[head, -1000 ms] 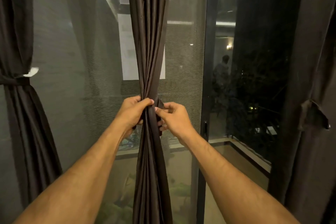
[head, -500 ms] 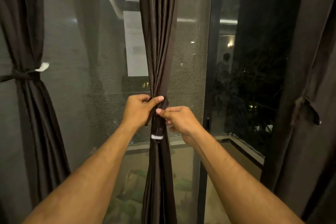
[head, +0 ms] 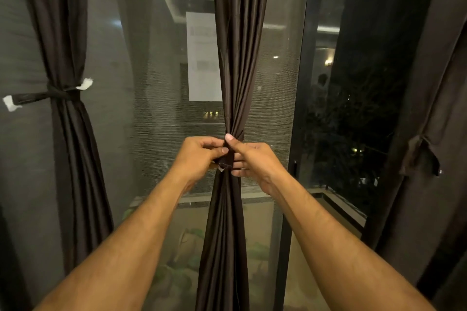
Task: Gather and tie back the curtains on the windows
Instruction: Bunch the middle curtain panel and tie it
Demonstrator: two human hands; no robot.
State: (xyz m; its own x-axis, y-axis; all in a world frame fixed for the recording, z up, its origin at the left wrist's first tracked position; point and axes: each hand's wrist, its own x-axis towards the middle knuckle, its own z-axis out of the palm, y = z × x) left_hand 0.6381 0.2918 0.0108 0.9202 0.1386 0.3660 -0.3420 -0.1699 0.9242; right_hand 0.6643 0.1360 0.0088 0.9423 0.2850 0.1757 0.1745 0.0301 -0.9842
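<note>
A dark brown middle curtain [head: 237,58] hangs bunched into a narrow column in front of the window. A dark fabric tie strap [head: 227,158] wraps round its waist. My left hand [head: 199,156] pinches the strap from the left, fingers curled. From the right, my right hand [head: 252,159] holds the strap, its thumb pressed up against the gathered folds. The strap's short end hangs just below my fingers.
The left curtain [head: 73,159] is tied back with a dark band that has white ends [head: 84,84]. At the right edge hangs a third curtain [head: 434,108] with a loose strap [head: 422,156]. A dark window frame post [head: 300,83] stands right of the middle curtain.
The strap's dangling end with its white tip has been drawn up into my hands. My right thumb now points up against the folds. The view shifted slightly.
</note>
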